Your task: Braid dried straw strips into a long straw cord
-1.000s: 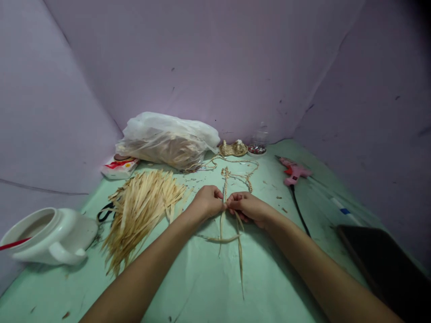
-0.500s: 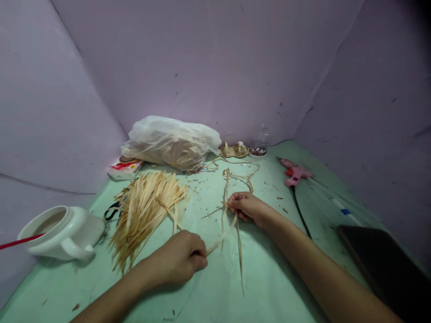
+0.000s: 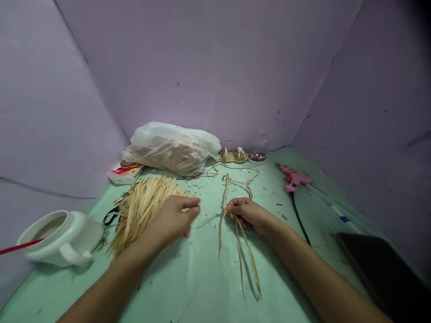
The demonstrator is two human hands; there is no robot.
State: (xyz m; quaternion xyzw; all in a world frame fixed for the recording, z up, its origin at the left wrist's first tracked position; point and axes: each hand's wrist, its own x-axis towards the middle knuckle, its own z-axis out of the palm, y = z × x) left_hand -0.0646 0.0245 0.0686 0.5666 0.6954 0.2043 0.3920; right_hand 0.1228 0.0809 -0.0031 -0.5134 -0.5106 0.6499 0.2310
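Observation:
A thin straw braid [image 3: 226, 186] runs away from me across the green table top [image 3: 202, 287]. My right hand [image 3: 247, 214] pinches the braid's near end, and several loose strands [image 3: 244, 251] trail from it toward me. A heap of pale straw strips [image 3: 143, 206] lies to the left. My left hand [image 3: 173, 218] rests at the heap's right edge, fingers curled, thumb and forefinger closed at a strip's tip.
A white jug [image 3: 57, 235] with a red stick lies at the left edge. A clear bag of straw [image 3: 171, 150], a red-and-white pack [image 3: 124, 172], a small woven piece [image 3: 234, 155] and a bead dish [image 3: 257, 156] sit at the back. A pink glue gun [image 3: 292, 178] and a dark slab [image 3: 384, 269] lie right.
My left hand left the braid, pulled a strand down toward me, then let it go and moved up to the straw heap. My right hand stayed pinched on the braid.

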